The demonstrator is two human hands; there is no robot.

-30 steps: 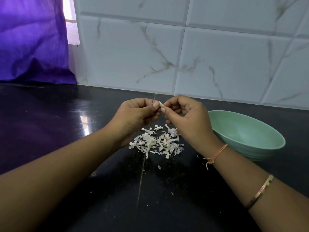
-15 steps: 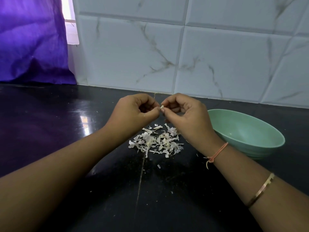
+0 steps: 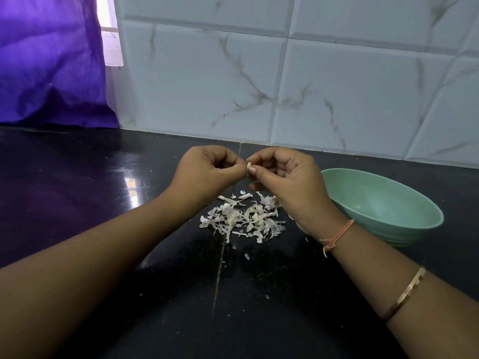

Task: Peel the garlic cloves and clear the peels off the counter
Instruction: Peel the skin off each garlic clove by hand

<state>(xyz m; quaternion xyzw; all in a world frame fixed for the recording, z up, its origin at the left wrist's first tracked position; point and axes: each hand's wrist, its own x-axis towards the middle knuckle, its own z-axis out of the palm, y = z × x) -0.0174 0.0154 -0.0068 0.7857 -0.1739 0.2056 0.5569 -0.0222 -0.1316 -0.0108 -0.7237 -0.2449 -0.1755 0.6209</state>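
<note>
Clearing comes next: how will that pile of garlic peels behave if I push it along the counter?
The peels look thin, curled and papery, so probably very light and floppy; a push would likely scatter them rather than move one heap. Stray flecks already lie apart on the glossy counter, so small bits may get left behind.

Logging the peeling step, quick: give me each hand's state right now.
Left hand: pinching the garlic clove at its fingertips.
Right hand: pinching the same clove from the other side.
</note>
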